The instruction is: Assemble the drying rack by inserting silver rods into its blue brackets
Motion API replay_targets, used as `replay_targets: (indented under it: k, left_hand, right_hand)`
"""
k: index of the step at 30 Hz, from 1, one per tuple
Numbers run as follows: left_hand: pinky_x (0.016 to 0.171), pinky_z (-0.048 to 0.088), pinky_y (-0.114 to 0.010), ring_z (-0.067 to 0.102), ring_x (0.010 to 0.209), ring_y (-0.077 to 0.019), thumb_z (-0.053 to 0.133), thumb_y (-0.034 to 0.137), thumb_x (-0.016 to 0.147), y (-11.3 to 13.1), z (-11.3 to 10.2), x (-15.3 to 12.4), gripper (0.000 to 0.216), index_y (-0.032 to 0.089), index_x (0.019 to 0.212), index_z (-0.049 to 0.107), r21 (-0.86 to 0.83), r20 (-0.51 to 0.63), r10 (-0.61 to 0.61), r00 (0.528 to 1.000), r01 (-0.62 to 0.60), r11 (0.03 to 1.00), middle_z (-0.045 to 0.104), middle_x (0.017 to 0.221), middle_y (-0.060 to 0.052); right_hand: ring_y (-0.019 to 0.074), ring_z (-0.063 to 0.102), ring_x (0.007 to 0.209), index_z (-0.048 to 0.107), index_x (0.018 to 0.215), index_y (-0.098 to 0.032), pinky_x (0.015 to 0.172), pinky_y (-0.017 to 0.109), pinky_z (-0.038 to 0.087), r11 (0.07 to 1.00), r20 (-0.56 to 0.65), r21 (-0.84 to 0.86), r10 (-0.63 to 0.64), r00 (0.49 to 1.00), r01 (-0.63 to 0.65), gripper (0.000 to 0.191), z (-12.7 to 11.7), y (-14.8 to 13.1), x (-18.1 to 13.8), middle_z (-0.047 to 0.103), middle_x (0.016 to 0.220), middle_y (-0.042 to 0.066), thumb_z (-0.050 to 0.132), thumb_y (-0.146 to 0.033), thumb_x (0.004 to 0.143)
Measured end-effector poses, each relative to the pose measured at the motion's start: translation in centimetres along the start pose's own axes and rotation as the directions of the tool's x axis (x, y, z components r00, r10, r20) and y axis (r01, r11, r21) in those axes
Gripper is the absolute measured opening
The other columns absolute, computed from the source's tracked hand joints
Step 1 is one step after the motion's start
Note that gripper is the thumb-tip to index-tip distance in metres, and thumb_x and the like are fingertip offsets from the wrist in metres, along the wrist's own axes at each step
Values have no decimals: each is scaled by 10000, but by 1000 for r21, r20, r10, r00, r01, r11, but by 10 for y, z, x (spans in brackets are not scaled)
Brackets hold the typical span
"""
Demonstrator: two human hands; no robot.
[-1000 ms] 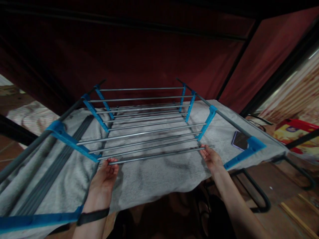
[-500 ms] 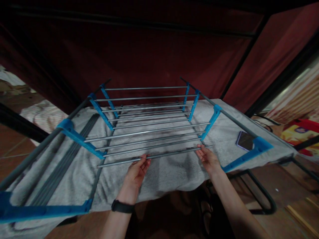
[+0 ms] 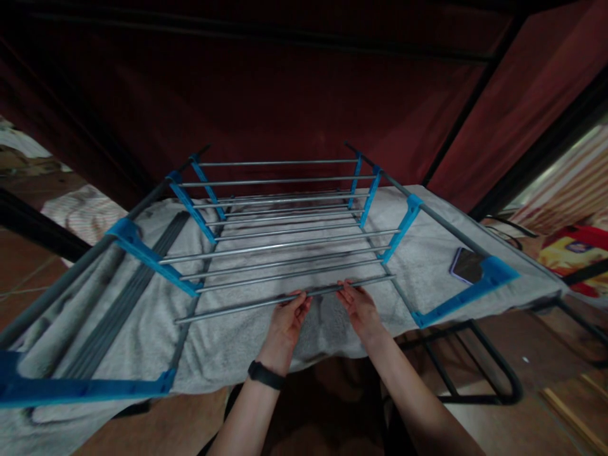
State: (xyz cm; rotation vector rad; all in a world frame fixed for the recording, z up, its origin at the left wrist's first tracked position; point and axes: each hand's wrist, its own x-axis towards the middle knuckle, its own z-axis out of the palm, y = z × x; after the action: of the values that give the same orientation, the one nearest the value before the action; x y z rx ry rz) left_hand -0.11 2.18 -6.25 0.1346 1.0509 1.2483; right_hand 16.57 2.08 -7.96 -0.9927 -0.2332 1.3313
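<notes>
A loose metal rod (image 3: 228,310) lies across in front of me, slanting up to the right. My left hand (image 3: 287,320) and my right hand (image 3: 358,305) both pinch it near its middle, close together. Beyond the rod stands a drying rack frame with blue plastic brackets (image 3: 142,252) and several silver rods (image 3: 285,244) fitted across it. The frame rests on a grey-white towel (image 3: 228,345) spread over a low surface. A dark band circles my left wrist.
A phone (image 3: 466,265) lies on the towel at the right, beside a blue bracket (image 3: 468,291). Dark grey poles (image 3: 118,297) lie along the towel's left side. A dark red fabric wall fills the back. A black tube frame (image 3: 479,373) sits on the floor at right.
Both hands slid inward along the rod: the left from its left end to the middle, the right from its right end toward the middle. The rod's left end now hangs free.
</notes>
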Motion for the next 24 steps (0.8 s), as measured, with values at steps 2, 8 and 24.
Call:
replay_targets:
  k: [2,8,24]
  left_hand:
    - [653,529,-216,689,667,-135,786,12,652,-8,2,3,200,133,754,663,-8,30,2,1000,-2,1000,710,708,-26]
    - [681,516,-232,668,648,-121,774,15,649,-28,14,7,176,144,713,673,-6,66,18,998,-18,1000,709,704,-23]
    - [700,516,-247,668,657,-124,804,36,623,-33,18,-6,186,133,728,685,8,93,96,991,-98,995,709,699,-22]
  right_hand:
    - [186,715,887,667,753,-238,838,298,587,1000,19,-10,4,1000,-4,120,3,7,-3,745,834,8,736,-149,712]
    - [163,713,828,682,761,-236,813,272,582,1000,89,11,23,996,-24,111,11,24,-11,746,834,11,740,-159,705]
    - [141,700,738,678,718,-194,781,277,593,995,123,87,46,991,-57,132,11,23,-21,727,752,1,780,-126,670]
